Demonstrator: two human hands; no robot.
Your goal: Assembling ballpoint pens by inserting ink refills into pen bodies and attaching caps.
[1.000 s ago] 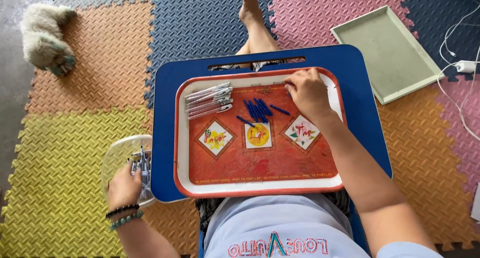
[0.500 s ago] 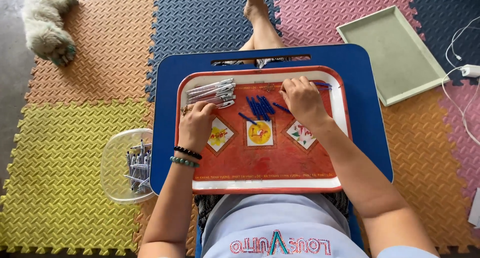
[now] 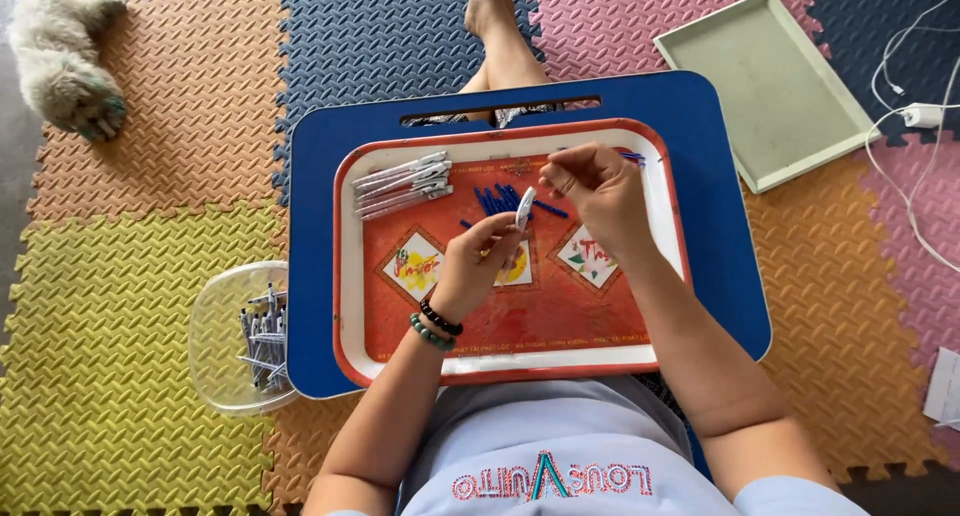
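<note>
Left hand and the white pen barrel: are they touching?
Touching. The head view shows the left hand pinching the white pen barrel between its fingertips, lifted over the red tray.

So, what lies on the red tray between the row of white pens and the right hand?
In the head view, a small pile of blue refills lies between the white pens and the right hand, on the red tray.

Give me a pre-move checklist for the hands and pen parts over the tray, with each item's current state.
1. Left hand grips a white pen barrel: ok.
2. Right hand pinches a part at its fingertips: cannot tell, too small.
3. Blue refills within reach on the red tray: ok.
4. Finished white pens grouped at the tray's upper left: ok.
5. Clear container of spare barrels beside the blue lap desk: ok.
</note>
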